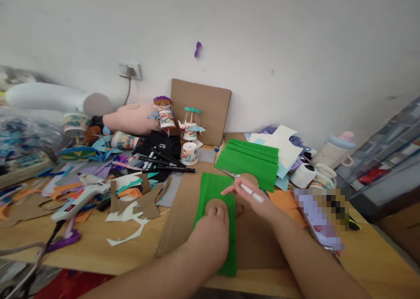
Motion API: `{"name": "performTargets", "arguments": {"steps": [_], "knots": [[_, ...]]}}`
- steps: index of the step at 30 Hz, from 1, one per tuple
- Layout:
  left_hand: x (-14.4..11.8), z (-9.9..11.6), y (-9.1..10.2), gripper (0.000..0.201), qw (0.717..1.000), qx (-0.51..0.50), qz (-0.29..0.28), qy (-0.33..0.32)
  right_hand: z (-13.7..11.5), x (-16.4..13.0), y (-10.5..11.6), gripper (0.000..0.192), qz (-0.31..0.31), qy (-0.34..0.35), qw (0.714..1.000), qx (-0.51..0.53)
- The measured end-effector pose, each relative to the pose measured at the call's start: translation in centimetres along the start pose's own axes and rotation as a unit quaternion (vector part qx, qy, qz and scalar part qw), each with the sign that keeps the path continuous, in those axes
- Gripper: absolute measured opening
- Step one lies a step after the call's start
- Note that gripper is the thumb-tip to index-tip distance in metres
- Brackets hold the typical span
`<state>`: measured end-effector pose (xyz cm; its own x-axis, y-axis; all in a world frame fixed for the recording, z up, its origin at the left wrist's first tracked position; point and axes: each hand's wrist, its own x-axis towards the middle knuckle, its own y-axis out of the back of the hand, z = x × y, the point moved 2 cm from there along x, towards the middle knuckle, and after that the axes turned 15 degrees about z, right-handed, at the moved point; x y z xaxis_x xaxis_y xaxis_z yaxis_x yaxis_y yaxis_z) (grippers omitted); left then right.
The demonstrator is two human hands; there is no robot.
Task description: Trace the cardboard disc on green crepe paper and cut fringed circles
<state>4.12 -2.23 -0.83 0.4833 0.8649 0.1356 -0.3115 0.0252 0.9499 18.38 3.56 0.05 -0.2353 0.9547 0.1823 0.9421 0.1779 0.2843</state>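
My left hand [214, 233] presses down on a brown cardboard disc [213, 204] that lies on a green paper sheet [213, 189]. My right hand [252, 198] holds a white pen [252, 193] at the disc's right edge, with the index finger stretched toward the disc. The green sheet lies on a large brown cardboard sheet [256, 242] on the wooden table [98, 242]. A second cardboard disc [249, 178] shows just behind my right hand.
A folded stack of green paper [249, 159] lies behind the hands. A white glue gun [82, 199] and cardboard scraps [144, 200] sit to the left. Black markers [170, 163], decorated paper cups [189, 153] and an upright cardboard panel [200, 109] stand at the back. A phone [320, 222] is at right.
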Motion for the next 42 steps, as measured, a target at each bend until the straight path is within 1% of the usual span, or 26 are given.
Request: {"name": "performTargets", "arguments": {"steps": [1, 2, 4, 5, 8, 11, 13, 16, 19, 22, 24, 27, 30, 32, 35, 38, 40, 42], "knots": [[0.0, 0.5, -0.2, 0.056, 1.0, 0.013, -0.004, 0.016, 0.1, 0.6, 0.1, 0.034, 0.018, -0.012, 0.999, 0.037], [0.1, 1.0, -0.5, 0.056, 0.999, 0.026, -0.008, 0.025, 0.3, 1.2, 0.0, 0.039, 0.023, -0.023, 0.998, 0.056], [0.3, 1.9, -1.1, 0.054, 0.998, 0.036, 0.008, 0.053, 0.7, 2.5, -0.8, 0.044, -0.001, -0.049, 0.997, 0.055], [0.4, 2.3, -1.4, 0.054, 0.997, 0.04, 0.015, 0.062, 0.8, 3.0, -1.4, 0.043, -0.019, -0.063, 0.997, 0.046], [0.9, 3.2, -2.3, 0.055, 0.995, 0.058, 0.008, 0.074, 0.9, 4.1, -3.4, 0.028, -0.088, -0.093, 0.992, -0.002], [1.1, 3.4, -2.9, 0.056, 0.994, 0.067, 0.013, 0.084, 0.7, 4.3, -4.9, 0.011, -0.147, -0.109, 0.982, -0.049], [1.0, 3.4, -3.1, 0.058, 0.994, 0.073, 0.023, 0.084, 0.6, 4.3, -5.3, 0.011, -0.163, -0.1, 0.979, -0.076], [0.9, 3.4, -3.2, 0.06, 0.992, 0.097, 0.033, 0.072, 0.4, 4.4, -5.4, 0.016, -0.168, -0.07, 0.977, -0.113], [0.9, 3.6, -2.9, 0.053, 0.988, 0.126, 0.048, 0.069, 0.2, 4.6, -5.5, 0.017, -0.182, -0.052, 0.972, -0.141], [0.8, 3.7, -2.5, 0.046, 0.986, 0.152, 0.038, 0.055, 0.1, 4.6, -5.6, 0.018, -0.2, -0.041, 0.966, -0.159], [0.8, 3.7, -2.3, 0.047, 0.985, 0.166, 0.031, 0.042, 0.0, 4.6, -5.8, 0.019, -0.204, -0.032, 0.964, -0.166], [0.7, 3.4, -2.4, 0.051, 0.982, 0.182, 0.033, 0.031, 0.0, 4.7, -6.0, 0.022, -0.191, -0.02, 0.966, -0.17], [0.7, 3.2, -2.8, 0.054, 0.98, 0.196, 0.03, 0.009, 0.2, 4.8, -6.1, 0.023, -0.155, -0.015, 0.973, -0.171], [0.7, 3.1, -3.1, 0.056, 0.979, 0.202, 0.024, -0.002, 0.5, 5.0, -6.0, 0.024, -0.128, -0.019, 0.977, -0.17], [0.7, 2.8, -3.3, 0.06, 0.982, 0.19, 0.014, 0.01, 1.2, 5.0, -5.6, 0.022, -0.097, -0.042, 0.98, -0.166], [0.8, 2.5, -2.9, 0.06, 0.985, 0.171, 0.014, 0.008, 1.8, 4.9, -5.0, 0.021, -0.071, -0.064, 0.982, -0.164], [0.8, 2.3, -2.5, 0.058, 0.986, 0.164, 0.015, -0.018, 1.9, 4.8, -4.6, 0.023, -0.052, -0.07, 0.982, -0.167], [0.7, 1.9, -2.2, 0.056, 0.988, 0.148, 0.016, -0.029, 2.0, 4.6, -4.2, 0.023, -0.036, -0.072, 0.982, -0.171]]}}
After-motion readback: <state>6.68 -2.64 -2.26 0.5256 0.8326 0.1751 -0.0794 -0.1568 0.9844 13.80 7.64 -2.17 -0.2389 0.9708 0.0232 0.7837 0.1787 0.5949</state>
